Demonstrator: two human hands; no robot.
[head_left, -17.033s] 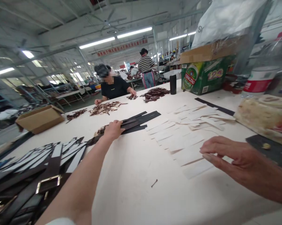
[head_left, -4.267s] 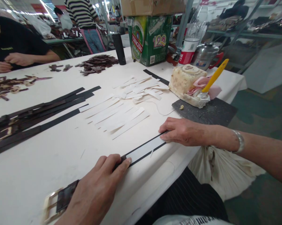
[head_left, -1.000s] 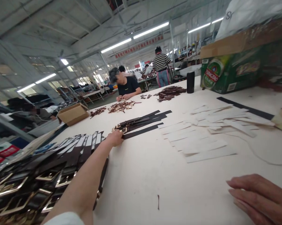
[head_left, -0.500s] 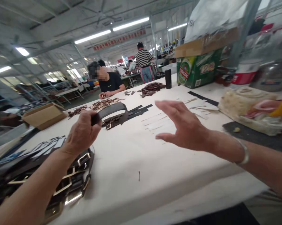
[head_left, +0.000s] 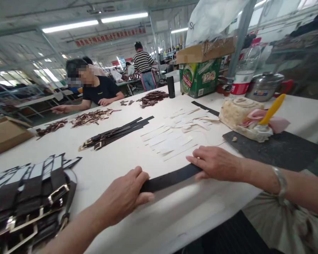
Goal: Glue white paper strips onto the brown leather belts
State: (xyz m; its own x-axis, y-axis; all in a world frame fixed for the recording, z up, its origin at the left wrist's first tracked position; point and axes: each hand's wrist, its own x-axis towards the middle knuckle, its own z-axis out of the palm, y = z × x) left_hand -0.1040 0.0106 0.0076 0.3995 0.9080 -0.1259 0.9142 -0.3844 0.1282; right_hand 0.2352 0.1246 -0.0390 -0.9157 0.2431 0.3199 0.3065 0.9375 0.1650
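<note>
A dark leather strap [head_left: 172, 178] stretches between my two hands, just over the near part of the white table [head_left: 116, 158]. My left hand [head_left: 131, 190] grips its left end, thumb below and fingers on top. At the other end, my right hand [head_left: 214, 164] pinches it between thumb and fingers. Beyond the strap lie several thin white strips [head_left: 172, 137]. Dark belts with buckles [head_left: 114, 134] are bundled further left. A large heap of buckled belts [head_left: 29, 201] with pale backing sits beside my left forearm.
At right, a tub with a yellow-handled tool [head_left: 272, 109] stands on a dark board [head_left: 280, 148]. Behind it are a bottle [head_left: 242, 81], a metal pot [head_left: 264, 86] and a green carton [head_left: 200, 77]. Brown leather pieces [head_left: 153, 98] are piled farther back. A co-worker [head_left: 98, 88] sits across the table.
My right hand, open and holding nothing before, has closed on the strap's end. My left hand has come down and right, and the curled strap is now drawn out. The view has turned right.
</note>
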